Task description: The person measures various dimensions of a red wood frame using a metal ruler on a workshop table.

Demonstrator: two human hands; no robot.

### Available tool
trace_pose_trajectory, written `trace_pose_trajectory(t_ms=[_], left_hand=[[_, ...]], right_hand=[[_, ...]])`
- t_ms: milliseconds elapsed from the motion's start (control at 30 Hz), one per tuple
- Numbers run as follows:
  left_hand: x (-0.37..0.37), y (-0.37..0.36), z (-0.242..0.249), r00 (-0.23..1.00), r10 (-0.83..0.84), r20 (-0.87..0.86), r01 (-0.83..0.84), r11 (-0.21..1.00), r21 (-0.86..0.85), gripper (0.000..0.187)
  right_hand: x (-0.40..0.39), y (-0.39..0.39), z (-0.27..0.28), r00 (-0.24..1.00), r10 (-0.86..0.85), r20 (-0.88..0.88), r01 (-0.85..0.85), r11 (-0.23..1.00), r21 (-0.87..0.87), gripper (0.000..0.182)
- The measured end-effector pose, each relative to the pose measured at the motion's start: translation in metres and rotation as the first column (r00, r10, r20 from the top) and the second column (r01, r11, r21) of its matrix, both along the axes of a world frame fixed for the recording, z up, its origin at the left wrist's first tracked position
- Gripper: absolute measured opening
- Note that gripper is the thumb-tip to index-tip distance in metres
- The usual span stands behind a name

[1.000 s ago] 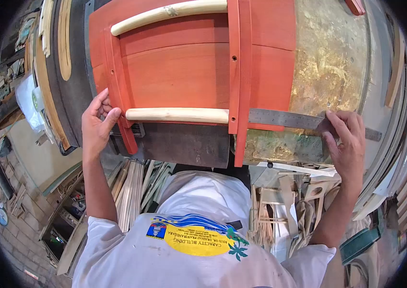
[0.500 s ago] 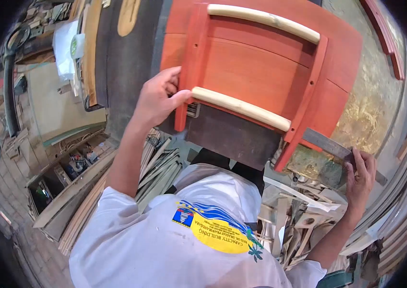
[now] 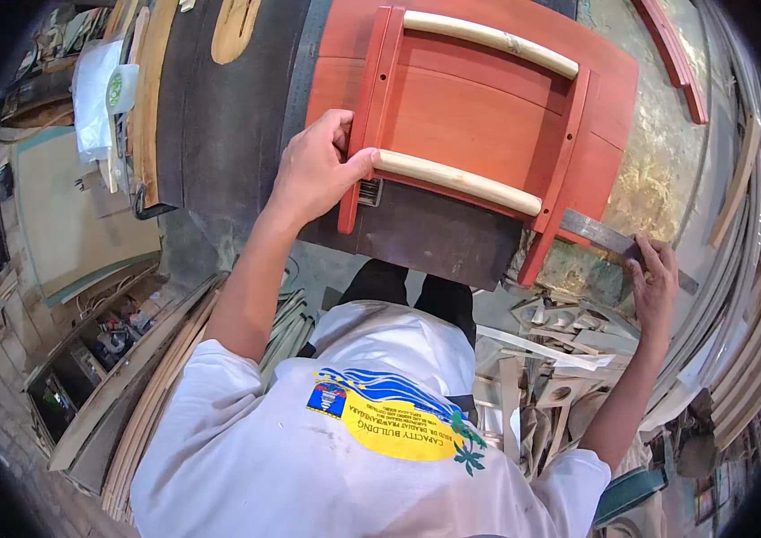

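A wooden frame has two red side rails [image 3: 565, 148] joined by two pale rounded bars [image 3: 461, 182]. It rests on a red panel [image 3: 618, 99] on the bench. My left hand [image 3: 317, 170] is closed round the left rail, its thumb by the end of the lower bar. At the lower right, my right hand [image 3: 654, 273] pinches a flat metal ruler [image 3: 597, 231]. The ruler's far end lies close to the right rail, over the panel's lower edge; whether it touches the rail I cannot tell.
Red strips [image 3: 676, 63] lie at the upper right. A dark surface [image 3: 228, 117] with a wooden piece [image 3: 237, 27] is on the left. Below are a box of tools [image 3: 93, 359], long wooden strips [image 3: 160, 403] and offcuts [image 3: 569, 394]. Bent strips [image 3: 721, 269] stand at the right.
The camera view has shifted, so the frame, panel and both hands appear slightly moved. Both hands keep their holds on the rail and the ruler.
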State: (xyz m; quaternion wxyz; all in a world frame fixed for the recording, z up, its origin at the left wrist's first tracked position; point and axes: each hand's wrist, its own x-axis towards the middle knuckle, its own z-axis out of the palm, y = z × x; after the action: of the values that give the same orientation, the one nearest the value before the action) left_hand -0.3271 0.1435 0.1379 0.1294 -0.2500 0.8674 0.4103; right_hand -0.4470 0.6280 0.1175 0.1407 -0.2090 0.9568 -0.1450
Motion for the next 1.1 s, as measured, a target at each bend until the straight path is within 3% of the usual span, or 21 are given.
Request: trace_pose_trajectory(t_ms=[167, 467, 500, 567, 700, 833, 1000, 1100], left_hand=[[-0.001, 0.001, 0.000, 1.000, -0.013, -0.005, 0.013, 0.996, -0.088, 0.046], [-0.004, 0.007, 0.004, 1.000, 0.010, -0.003, -0.010, 0.996, -0.085, 0.042], [-0.004, 0.009, 0.002, 1.000, -0.011, -0.008, 0.011, 0.997, -0.076, 0.042], [-0.001, 0.008, -0.004, 0.992, 0.115, -0.060, -0.106, 0.985, 0.138, 0.039], [0.002, -0.002, -0.015, 0.999, 0.025, -0.043, -0.018, 0.989, 0.148, 0.040], [0.000, 0.001, -0.011, 0.999, 0.039, 0.001, -0.039, 0.994, 0.102, 0.038], [0.003, -0.002, -0.017, 0.995, 0.074, -0.061, -0.058, 0.970, 0.234, 0.040], [0.002, 0.000, -0.013, 0.997, 0.071, -0.026, -0.066, 0.984, 0.166, 0.041]], right_hand=[[0.001, -0.004, 0.004, 0.995, -0.087, 0.044, 0.086, 0.996, 0.020, 0.047], [0.001, -0.008, 0.009, 0.999, -0.021, -0.029, 0.022, 1.000, 0.020, 0.046], [0.001, -0.005, 0.009, 0.999, -0.042, -0.033, 0.043, 0.999, 0.029, 0.046], [-0.002, -0.001, 0.007, 0.997, 0.045, -0.062, -0.046, 0.998, -0.031, 0.044], [-0.002, -0.001, 0.010, 0.998, 0.032, -0.047, -0.034, 0.999, -0.041, 0.041], [-0.002, 0.006, 0.004, 0.999, 0.025, -0.038, -0.027, 0.998, -0.057, 0.038], [-0.002, 0.009, 0.002, 0.997, 0.037, -0.060, -0.040, 0.998, -0.049, 0.036], [-0.002, 0.009, 0.003, 0.997, 0.037, -0.069, -0.041, 0.997, -0.059, 0.035]])
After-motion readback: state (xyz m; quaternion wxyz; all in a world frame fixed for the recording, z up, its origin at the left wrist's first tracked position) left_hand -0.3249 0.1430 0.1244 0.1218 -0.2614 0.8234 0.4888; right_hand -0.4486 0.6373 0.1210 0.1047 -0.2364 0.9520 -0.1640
